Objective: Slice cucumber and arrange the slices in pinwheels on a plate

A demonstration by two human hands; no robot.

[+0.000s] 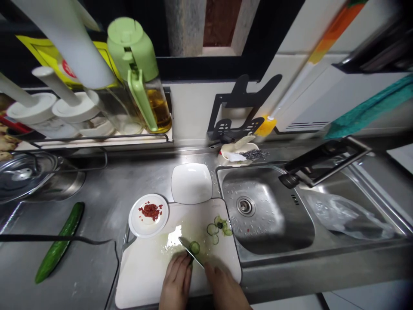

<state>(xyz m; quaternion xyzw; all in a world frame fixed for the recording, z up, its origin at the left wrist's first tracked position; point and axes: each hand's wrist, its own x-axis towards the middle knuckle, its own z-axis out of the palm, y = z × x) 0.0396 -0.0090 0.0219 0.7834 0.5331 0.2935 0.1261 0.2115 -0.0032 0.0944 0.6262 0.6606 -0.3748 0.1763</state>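
On the white cutting board (142,275), my left hand (176,277) has its fingers curled over a cucumber piece, mostly hidden beneath them. My right hand (224,286) is closed around the handle of a kitchen knife (191,251), whose blade points up and left, right beside my left fingertips. A thin cucumber slice (195,247) lies against the blade. Several more cucumber slices (213,229) are scattered near the board's upper right corner. A small white plate (133,221) with red goji-like berries (151,211) overlaps the board's upper left corner.
An empty-looking white square dish (191,183) touches the board's far edge. To the right is a steel sink (271,237) with a black faucet (292,178). A whole cucumber (61,241) lies left. Behind stand an oil bottle (161,107) and seasoning jars (77,112) on a rack.
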